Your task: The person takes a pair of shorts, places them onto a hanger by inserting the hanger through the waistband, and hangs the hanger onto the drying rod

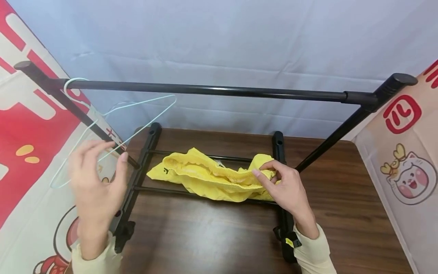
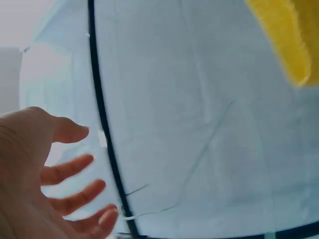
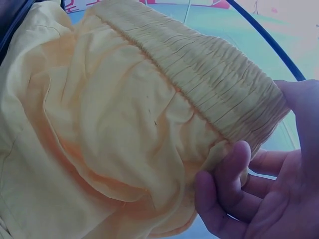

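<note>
Yellow shorts (image 1: 212,177) with a gathered elastic waistband (image 3: 199,74) lie bunched across the lower rails of a black garment rack. My right hand (image 1: 289,184) pinches the waistband at its right end, thumb on one side and fingers curled on the other. A pale mint hanger (image 1: 147,123) hangs by its hook from the left end of the top bar (image 1: 205,90). My left hand (image 1: 97,179) is raised in front of the hanger and overlaps it in the head view. Its fingers are spread and hold nothing, as the left wrist view (image 2: 65,184) shows.
The rack's slanted posts (image 1: 337,133) rise on both sides, joined to black feet (image 1: 278,144) on a brown wood-grain table (image 1: 342,201). A pale cloth backdrop (image 1: 219,42) stands behind. Printed cartoon panels (image 1: 407,167) flank the table left and right.
</note>
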`<state>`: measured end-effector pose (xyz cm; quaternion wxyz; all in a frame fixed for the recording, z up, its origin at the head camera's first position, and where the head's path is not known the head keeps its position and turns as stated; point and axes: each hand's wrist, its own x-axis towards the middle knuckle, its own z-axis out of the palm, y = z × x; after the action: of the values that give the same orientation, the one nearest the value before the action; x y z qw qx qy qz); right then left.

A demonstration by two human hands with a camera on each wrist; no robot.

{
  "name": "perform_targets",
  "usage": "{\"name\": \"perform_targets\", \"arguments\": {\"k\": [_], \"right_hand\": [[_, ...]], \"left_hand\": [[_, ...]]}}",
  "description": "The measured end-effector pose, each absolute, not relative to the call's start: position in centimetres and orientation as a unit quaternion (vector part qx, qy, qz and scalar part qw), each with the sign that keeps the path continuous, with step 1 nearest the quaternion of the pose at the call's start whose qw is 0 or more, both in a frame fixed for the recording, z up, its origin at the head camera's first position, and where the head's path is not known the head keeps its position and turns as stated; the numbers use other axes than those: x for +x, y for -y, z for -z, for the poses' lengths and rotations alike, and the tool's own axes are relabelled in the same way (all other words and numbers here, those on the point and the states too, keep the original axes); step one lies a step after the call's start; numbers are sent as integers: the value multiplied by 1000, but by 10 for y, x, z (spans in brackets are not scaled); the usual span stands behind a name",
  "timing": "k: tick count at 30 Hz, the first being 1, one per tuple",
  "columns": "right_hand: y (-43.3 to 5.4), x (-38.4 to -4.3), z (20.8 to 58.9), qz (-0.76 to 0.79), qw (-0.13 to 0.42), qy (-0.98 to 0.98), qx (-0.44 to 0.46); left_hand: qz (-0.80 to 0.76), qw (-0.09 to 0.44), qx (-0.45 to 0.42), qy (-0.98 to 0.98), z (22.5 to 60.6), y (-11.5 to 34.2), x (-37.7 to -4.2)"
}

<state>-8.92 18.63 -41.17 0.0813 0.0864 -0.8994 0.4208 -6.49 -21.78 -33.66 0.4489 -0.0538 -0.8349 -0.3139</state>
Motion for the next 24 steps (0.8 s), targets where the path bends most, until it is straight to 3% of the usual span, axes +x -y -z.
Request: {"name": "perform_targets", "arguments": {"k": [8, 16, 24], "right_hand": [[-186, -87, 410, -419, 78, 901, 84], [-183, -86, 411, -420, 73, 899, 98], [-182, -86, 412, -420, 72, 898, 105]], "left_hand": [[323, 457, 17, 829, 301, 242, -86], [309, 290, 104, 900, 296, 275, -109], [324, 117, 72, 936, 281, 298, -140]]}}
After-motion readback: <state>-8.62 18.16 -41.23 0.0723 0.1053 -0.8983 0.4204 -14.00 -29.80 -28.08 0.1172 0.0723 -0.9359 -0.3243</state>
